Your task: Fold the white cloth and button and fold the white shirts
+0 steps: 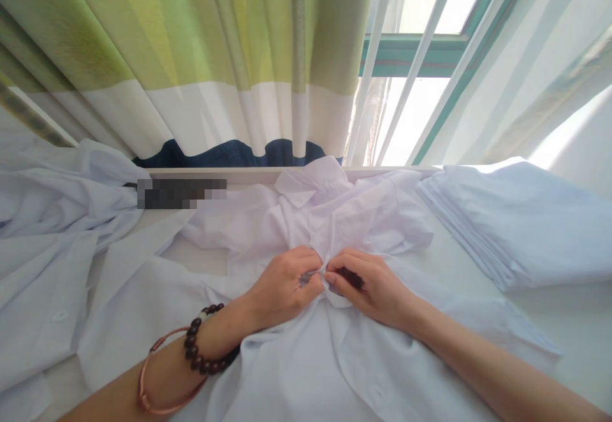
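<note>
White shirt (329,221) is pinched in both hands (287,282) (375,285).

No lettering, label, number or sign can be read.

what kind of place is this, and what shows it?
Probably an indoor room, by a window. Evidence: a teal window frame with bright daylight, a long green-and-white curtain, and a pale surface bearing a white collared garment. Home or workplace, can't tell.
</note>
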The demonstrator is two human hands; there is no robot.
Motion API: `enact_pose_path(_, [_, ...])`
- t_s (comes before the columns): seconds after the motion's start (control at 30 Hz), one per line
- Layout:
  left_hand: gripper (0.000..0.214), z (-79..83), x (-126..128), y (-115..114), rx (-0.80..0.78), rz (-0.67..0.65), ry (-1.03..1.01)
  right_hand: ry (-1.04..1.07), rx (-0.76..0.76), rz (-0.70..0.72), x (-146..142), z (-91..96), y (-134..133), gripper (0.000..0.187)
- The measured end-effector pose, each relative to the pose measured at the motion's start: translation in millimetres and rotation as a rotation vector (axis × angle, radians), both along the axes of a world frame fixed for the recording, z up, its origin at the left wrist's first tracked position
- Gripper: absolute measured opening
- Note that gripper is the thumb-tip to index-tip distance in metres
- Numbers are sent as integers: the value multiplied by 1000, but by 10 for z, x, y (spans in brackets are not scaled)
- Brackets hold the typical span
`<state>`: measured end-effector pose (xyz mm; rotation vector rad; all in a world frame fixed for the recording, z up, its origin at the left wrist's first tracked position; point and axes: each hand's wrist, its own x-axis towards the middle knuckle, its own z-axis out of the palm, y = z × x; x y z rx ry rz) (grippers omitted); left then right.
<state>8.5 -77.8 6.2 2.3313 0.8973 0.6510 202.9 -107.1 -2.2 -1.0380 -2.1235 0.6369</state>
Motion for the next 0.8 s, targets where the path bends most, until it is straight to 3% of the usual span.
enact_pose_path(0.2, [20, -4, -26, 39, -17, -48, -24, 29, -73, 0, 19, -16, 13, 10])
enact_pose_path(0.8, [29, 18, -30, 45, 42, -112, 24, -25, -33, -9, 16, 14, -3, 7])
